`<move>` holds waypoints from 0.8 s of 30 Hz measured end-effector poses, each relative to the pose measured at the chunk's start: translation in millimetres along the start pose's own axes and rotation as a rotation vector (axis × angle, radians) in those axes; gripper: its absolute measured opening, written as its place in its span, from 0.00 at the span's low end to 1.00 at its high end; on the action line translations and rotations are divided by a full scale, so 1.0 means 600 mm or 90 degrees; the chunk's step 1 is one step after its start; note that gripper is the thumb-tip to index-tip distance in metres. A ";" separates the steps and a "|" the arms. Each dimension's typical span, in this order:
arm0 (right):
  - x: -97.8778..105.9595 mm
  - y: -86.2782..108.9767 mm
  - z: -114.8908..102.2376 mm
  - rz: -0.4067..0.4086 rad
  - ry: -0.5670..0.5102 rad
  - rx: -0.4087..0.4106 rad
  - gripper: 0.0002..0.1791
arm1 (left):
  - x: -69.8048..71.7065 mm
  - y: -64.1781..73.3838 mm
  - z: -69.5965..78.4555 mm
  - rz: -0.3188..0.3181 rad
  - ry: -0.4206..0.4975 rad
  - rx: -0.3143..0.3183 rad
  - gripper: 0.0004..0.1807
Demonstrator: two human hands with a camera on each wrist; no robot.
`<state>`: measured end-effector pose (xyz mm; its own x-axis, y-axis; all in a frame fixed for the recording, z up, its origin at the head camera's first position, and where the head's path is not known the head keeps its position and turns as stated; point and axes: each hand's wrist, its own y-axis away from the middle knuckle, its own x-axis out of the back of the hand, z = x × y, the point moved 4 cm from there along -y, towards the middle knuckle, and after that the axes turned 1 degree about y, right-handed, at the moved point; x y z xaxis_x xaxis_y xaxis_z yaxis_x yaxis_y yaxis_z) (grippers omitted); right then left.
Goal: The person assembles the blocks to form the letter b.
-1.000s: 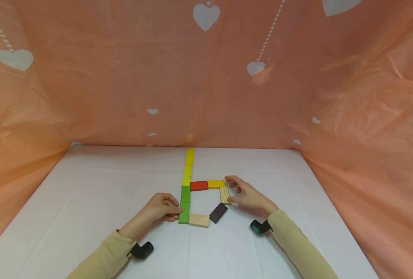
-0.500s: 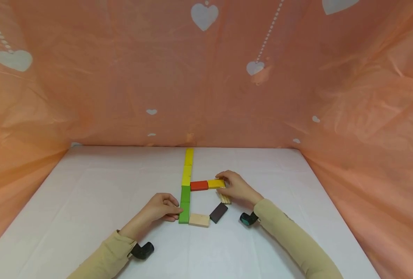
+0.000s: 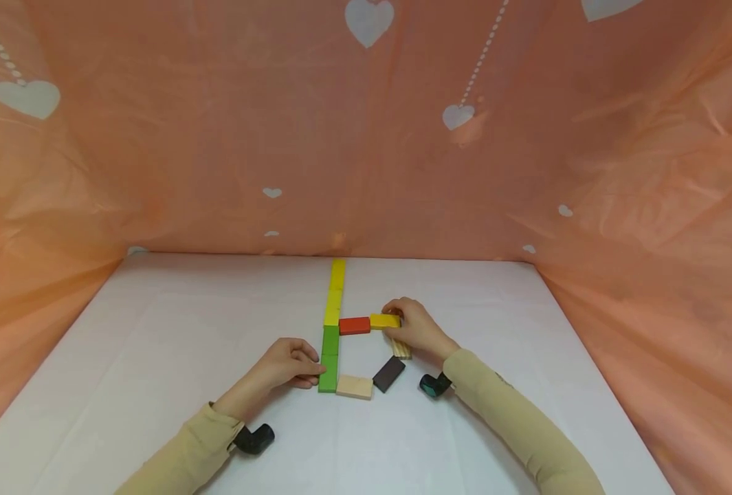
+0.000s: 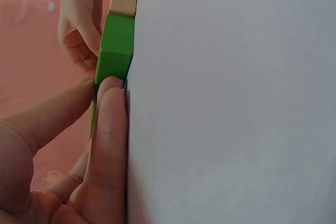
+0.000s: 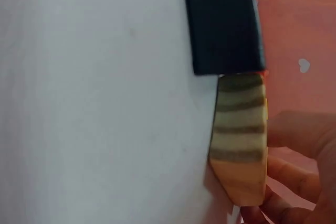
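Note:
In the head view my left hand (image 3: pixel 282 363) touches the left edge of the near green wooden block (image 3: pixel 329 379). The left wrist view shows its thumb at the block's top edge and straight fingers against its side. My right hand (image 3: pixel 423 330) pinches the right end of a flat yellow block (image 3: pixel 381 320), fingertips on the far side and thumb on the near side. Left of that block lies a red block (image 3: pixel 355 326). Partly under the right hand sits a striped wooden block (image 3: pixel 402 349), its near end close to a tilted black block (image 3: pixel 389 374).
A pale wooden block (image 3: pixel 355 387) lies between the near green block and the black one. Another green block (image 3: pixel 330 339) and two yellow blocks (image 3: pixel 333 306) continue the straight column toward the back. An orange curtain (image 3: pixel 217 137) with hearts encloses the white table (image 3: pixel 155 330).
My right hand has moved left and away from beside the striped block, and now pinches the yellow block. The left hand stays at the green block. The head view has shifted slightly.

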<state>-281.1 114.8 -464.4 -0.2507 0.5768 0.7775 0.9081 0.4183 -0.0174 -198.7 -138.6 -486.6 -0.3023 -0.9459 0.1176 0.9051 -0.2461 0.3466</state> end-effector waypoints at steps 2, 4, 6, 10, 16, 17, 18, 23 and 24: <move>0.000 0.000 -0.001 -0.001 -0.004 -0.005 0.18 | 0.000 0.000 0.001 -0.001 0.003 0.005 0.15; 0.000 0.000 -0.002 0.001 -0.003 -0.008 0.18 | 0.000 0.002 0.001 -0.002 0.003 0.005 0.15; -0.001 0.000 -0.002 0.001 -0.003 -0.010 0.17 | 0.000 0.003 0.002 -0.005 0.003 0.005 0.15; -0.001 0.000 -0.001 0.005 0.000 -0.014 0.17 | -0.001 0.006 0.004 -0.008 0.001 -0.001 0.15; 0.000 0.001 0.003 0.001 -0.022 -0.013 0.17 | -0.002 0.007 0.006 -0.006 0.000 -0.003 0.14; 0.002 0.002 0.005 -0.001 -0.041 -0.021 0.17 | -0.002 0.007 0.006 -0.005 0.000 -0.002 0.14; 0.003 0.003 0.007 -0.004 -0.063 -0.030 0.17 | -0.002 0.007 0.006 -0.004 0.000 0.000 0.14; 0.016 0.013 0.019 -0.019 -0.169 -0.094 0.17 | -0.003 0.005 0.005 0.001 -0.002 0.005 0.14; 0.019 0.015 0.022 -0.021 -0.176 -0.101 0.17 | -0.003 0.005 0.005 0.002 -0.002 0.007 0.14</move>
<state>-280.2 134.2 -463.9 -0.3430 0.7421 0.5758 0.9334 0.3378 0.1207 -196.4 -136.9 -483.0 -0.3005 -0.9460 0.1215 0.9027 -0.2410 0.3565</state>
